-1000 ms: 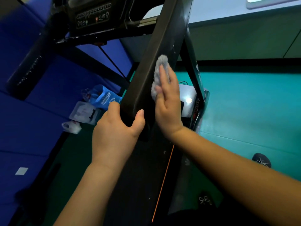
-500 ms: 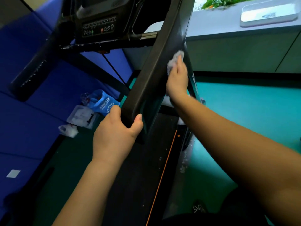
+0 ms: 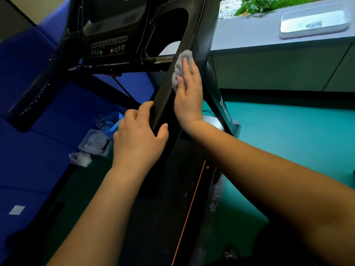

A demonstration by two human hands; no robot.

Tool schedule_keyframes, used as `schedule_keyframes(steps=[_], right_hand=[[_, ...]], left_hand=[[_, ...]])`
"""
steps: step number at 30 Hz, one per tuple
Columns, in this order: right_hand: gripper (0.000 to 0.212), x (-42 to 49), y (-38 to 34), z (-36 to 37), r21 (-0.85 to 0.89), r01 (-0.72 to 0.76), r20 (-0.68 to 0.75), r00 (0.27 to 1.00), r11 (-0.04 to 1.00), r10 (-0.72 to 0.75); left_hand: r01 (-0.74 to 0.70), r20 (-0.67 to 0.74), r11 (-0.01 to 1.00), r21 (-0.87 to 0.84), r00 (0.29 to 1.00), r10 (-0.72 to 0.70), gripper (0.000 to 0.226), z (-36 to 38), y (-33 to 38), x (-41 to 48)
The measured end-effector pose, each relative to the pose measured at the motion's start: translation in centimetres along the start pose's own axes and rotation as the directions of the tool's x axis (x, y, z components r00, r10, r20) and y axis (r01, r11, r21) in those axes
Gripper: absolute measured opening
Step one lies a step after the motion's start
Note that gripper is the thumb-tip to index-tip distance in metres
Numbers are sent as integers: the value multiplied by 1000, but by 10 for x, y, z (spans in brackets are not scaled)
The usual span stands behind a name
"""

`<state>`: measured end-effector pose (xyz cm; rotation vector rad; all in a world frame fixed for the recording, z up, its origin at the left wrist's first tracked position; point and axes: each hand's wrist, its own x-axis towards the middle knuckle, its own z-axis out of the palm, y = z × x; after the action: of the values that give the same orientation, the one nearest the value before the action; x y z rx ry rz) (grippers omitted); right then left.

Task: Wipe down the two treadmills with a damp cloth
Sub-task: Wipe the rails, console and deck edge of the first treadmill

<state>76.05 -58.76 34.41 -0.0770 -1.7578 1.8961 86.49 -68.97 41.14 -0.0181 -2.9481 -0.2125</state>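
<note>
The cloth (image 3: 180, 68), seemingly soft and light, lies high on the stiff black rail (image 3: 199, 35) under the flat, straight-fingered right hand (image 3: 189, 100), so palm pressure should suit it, while the left hand (image 3: 138, 139) grips the rail lower.

Floor (image 3: 288, 143): teal on the right. Blue padded mats (image 3: 38, 150) cover the left side; one near mat bears a small white square (image 3: 17, 210). Far right: a grey ledge (image 3: 247, 35) over grey-green panels (image 3: 278, 70), with a black skirting strip (image 3: 288, 95) below. A white tray (image 3: 315, 23) rests on the ledge, with green plants (image 3: 257, 4) beyond. A clear plastic box (image 3: 94, 141), a blue bag (image 3: 113, 120) and a white bag (image 3: 80, 159) lie together on the left.
</note>
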Motion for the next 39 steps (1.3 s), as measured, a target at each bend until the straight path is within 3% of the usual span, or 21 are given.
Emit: schedule_keyframes(steps=[8, 13, 15, 18, 24, 30, 34, 36, 39], right_hand=[[45, 100, 23, -14, 93, -167, -12, 986, 982, 169], [47, 94, 31, -25, 143, -361, -1, 931, 922, 364], [49, 60, 29, -27, 107, -339, 58, 941, 935, 335], [53, 8, 17, -23, 44, -187, 127, 975, 981, 180], [50, 65, 24, -15, 41, -85, 55, 995, 996, 82], [45, 132, 41, -16, 95, -304, -73, 948, 948, 311], [46, 97, 45, -30, 117, -473, 42, 881, 874, 471], [47, 70, 42, -43, 29, -424, 133, 899, 905, 417], [44, 61, 23, -62, -78, -76, 179, 980, 994, 88]], left_hand=[[87, 71, 995, -47, 994, -83, 56, 2, 18, 25], [122, 55, 992, -43, 991, -120, 57, 2, 20, 23], [125, 53, 991, -38, 991, -122, 59, 3, 20, 24], [141, 54, 989, -34, 989, -139, 59, 3, 20, 24], [128, 53, 992, -16, 991, -127, 60, 4, 20, 24], [132, 53, 991, -35, 990, -130, 59, 3, 20, 23], [141, 57, 989, -31, 989, -140, 59, -1, 18, 23], [151, 13, 986, -76, 989, -150, 57, -2, 24, 26], [134, -51, 982, -133, 989, -142, 53, 0, 43, 42]])
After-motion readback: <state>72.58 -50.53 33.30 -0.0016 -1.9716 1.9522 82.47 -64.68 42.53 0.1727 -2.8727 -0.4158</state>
